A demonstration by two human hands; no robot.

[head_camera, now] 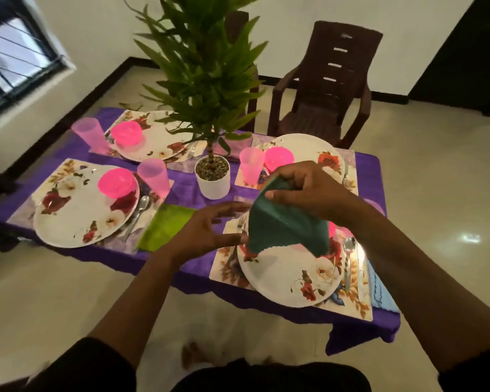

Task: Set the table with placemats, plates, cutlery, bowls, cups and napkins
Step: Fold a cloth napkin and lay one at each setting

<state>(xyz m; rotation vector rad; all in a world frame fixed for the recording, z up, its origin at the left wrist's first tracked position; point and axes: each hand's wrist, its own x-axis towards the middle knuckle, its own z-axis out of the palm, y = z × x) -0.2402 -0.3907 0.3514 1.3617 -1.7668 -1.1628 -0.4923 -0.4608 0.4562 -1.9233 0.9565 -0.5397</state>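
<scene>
Over the purple table [187, 190], beside the plant [212, 176], my right hand [309, 190] pinches a teal napkin [283, 227] aloft for folding, left hand [210, 230] spread loosely, holding nothing.

Ribbed matt teal cloth napkin [283, 222], glossy floral plate [292, 275], translucent pink plastic cup [251, 165]

Table [181, 190], covered by a purple cloth. Directly on the cloth: four floral placemats, near left [26, 213], far left [125, 116], far right [348, 159], near right [224, 267]; white pot [212, 183] with green plant, centre; green napkin [164, 227], near centre; purple napkin [235, 148], far centre; blue napkin [382, 292], near right edge.
</scene>
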